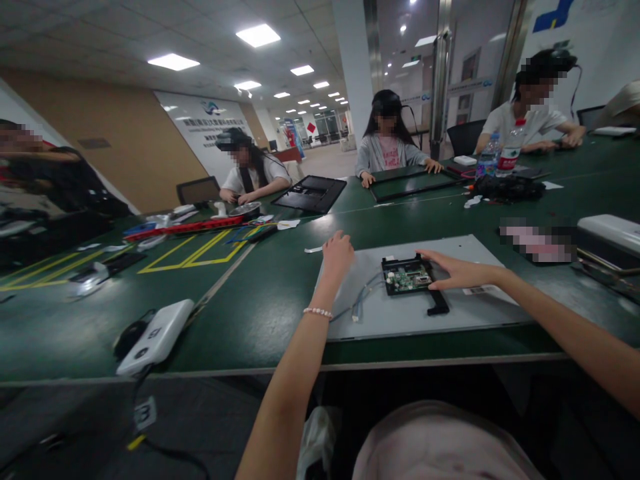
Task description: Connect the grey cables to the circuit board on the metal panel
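A flat grey panel [450, 320] lies on the table in front of me. On it sits a green circuit board [413, 279] in a black plastic bracket [440, 303], with thin grey cables [363, 293] running off to the left. My right hand [457, 272] grips the right side of this bracket, thumb and fingers on opposite edges. At the panel's upper left corner, my left hand [339, 257] has loosely bent fingers, with nothing visible in them. A small white strip [314, 250] is just left of that hand.
A white power bank [157, 337] with a cable lies at the near left. Across the green table [260, 320], one person holds a black frame [415, 185]; another sits by a black panel [313, 193]. Bottles [510, 150] and a black bag [510, 188] stand far right.
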